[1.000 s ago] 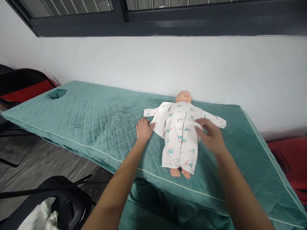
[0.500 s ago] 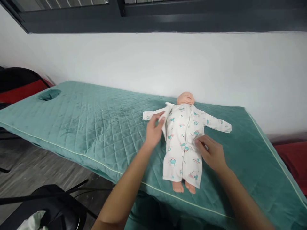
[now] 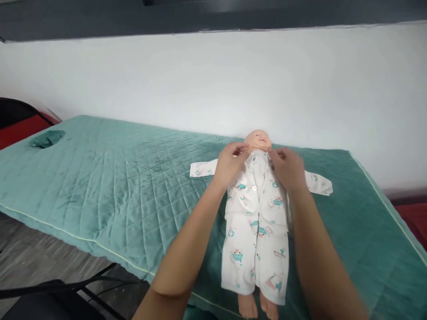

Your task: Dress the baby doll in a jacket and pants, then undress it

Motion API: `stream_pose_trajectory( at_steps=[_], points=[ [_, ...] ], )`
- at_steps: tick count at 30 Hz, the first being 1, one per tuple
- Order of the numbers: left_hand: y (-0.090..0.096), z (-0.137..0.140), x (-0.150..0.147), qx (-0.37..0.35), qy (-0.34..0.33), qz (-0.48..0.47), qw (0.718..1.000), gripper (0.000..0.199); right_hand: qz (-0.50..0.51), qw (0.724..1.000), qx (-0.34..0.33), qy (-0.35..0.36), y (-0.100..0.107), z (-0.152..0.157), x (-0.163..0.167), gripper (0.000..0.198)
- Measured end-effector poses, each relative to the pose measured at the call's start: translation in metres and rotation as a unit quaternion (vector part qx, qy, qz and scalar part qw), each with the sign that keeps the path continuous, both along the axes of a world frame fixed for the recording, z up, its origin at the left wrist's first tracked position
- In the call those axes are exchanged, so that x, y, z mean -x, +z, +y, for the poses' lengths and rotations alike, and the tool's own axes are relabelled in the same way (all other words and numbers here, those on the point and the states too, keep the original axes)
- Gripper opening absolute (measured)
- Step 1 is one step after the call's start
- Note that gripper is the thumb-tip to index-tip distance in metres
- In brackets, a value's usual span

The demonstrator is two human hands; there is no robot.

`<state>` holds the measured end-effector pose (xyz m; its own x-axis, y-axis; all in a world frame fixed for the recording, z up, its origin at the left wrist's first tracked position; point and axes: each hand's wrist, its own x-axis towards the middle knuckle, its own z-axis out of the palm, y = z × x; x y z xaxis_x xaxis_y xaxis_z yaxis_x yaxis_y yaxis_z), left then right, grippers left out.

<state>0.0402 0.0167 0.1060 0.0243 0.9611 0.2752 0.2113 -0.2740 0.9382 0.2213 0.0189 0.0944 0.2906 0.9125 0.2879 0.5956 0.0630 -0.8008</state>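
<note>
A baby doll (image 3: 258, 138) lies on its back with its head near the wall and its bare feet toward me. It wears a white printed shirt (image 3: 240, 194) and matching trousers (image 3: 237, 262); the shirt's sleeves stretch out to both sides. At the doll's neck, my left hand (image 3: 231, 162) pinches the shirt's edge on the left. Opposite it, my right hand (image 3: 287, 168) has its fingers closed on the collar edge at the right. The two front panels lie close together over the chest, and a button (image 3: 255, 188) shows midway down.
Beneath the doll is a bed with a green quilted cover (image 3: 133, 186) and a face hole (image 3: 47, 139) at its far left. A white wall (image 3: 150, 80) runs behind it. Red and black chairs stand past both ends, and a black chair (image 3: 50, 298) is at lower left.
Both hands have moved up to the doll's neck. The shirt's left panel, folded outward before, now lies over the chest. My view has shifted closer to the doll.
</note>
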Motion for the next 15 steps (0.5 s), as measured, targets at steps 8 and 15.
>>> stream_pose_trajectory(
  at_steps=[8,15],
  points=[
    [-0.012,0.042,-0.01,0.063,-0.126,0.126,0.982,0.016,0.046,0.998,0.038,0.013,-0.018,0.001,0.006,0.025],
    [-0.019,0.042,0.001,0.072,-0.112,0.132,0.982,0.022,0.122,0.992,0.036,0.017,-0.021,0.004,0.004,0.02]
  ],
)
